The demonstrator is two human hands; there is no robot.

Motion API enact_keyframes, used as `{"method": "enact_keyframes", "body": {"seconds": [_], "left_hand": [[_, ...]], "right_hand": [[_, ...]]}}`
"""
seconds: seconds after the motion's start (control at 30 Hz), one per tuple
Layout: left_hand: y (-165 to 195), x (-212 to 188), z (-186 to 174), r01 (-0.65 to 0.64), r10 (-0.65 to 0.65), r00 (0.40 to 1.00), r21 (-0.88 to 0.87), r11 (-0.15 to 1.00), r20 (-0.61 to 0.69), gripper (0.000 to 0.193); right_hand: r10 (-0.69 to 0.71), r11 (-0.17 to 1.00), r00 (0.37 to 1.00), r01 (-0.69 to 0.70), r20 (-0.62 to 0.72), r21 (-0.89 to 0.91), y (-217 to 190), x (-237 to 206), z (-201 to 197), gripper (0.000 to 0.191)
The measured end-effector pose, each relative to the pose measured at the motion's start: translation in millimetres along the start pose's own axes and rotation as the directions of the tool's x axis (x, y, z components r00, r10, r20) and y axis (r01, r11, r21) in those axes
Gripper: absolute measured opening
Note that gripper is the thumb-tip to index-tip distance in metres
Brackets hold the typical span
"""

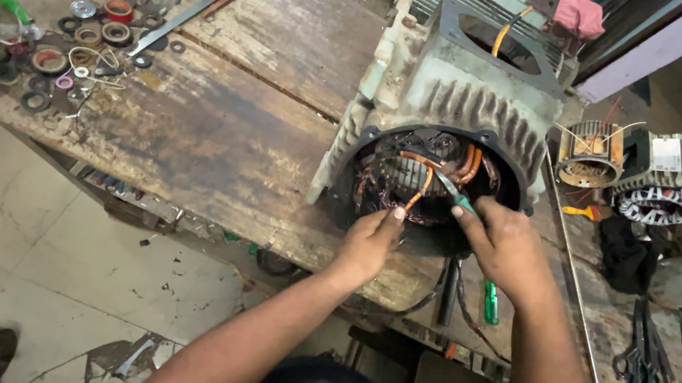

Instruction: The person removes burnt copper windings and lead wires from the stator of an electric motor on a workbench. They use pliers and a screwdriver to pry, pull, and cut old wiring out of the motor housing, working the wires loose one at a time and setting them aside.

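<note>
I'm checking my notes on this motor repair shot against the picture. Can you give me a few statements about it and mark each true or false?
1. The right hand holds a green-handled tool pointed into the open end of the motor housing. True.
2. The left hand rests flat on the floor. False: it is at the housing's opening, its fingers on an orange wire.
3. The housing stands on a wooden bench. True.
4. Scissors lie inside the housing. False: they lie on the bench at the far right, apart from it.
5. Rings and washers lie at the bench's far left. True.
</note>
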State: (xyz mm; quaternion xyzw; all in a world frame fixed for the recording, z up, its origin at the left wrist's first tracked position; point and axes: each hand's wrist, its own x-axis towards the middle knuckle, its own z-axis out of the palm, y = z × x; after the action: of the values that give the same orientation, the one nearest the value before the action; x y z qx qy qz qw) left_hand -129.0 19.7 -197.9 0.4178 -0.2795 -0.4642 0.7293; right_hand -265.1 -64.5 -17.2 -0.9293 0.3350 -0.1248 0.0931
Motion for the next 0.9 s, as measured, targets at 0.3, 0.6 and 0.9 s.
{"method": "enact_keyframes", "body": {"seconds": [0.3, 0.6, 0.9], "left_hand": [[4.8, -7.8, 15.9, 0.001, 0.022, 0.99, 0.165, 0.986, -0.137, 0.046], [-6.9, -6.9, 37.1, -0.031, 0.0, 0.992, -0.242, 0.97, -0.125, 0.04], [-5.4, -19.3, 52.9, -0.042, -0.026, 0.975, -0.298, 0.954, -0.221, 0.04]], "right_hand": [[-0.297, 0.819, 0.925, 0.121, -0.235, -0.561, -9.1, -6.2, 6.8, 0.034], [-0.294, 0.854, 0.921, 0.133, -0.254, -0.503, 2.1, -6.7, 10.6, 0.036], [-0.273, 0.937, 0.894, 0.163, -0.355, -0.31, 16.4, 3.3, 31.2, 0.035]]}}
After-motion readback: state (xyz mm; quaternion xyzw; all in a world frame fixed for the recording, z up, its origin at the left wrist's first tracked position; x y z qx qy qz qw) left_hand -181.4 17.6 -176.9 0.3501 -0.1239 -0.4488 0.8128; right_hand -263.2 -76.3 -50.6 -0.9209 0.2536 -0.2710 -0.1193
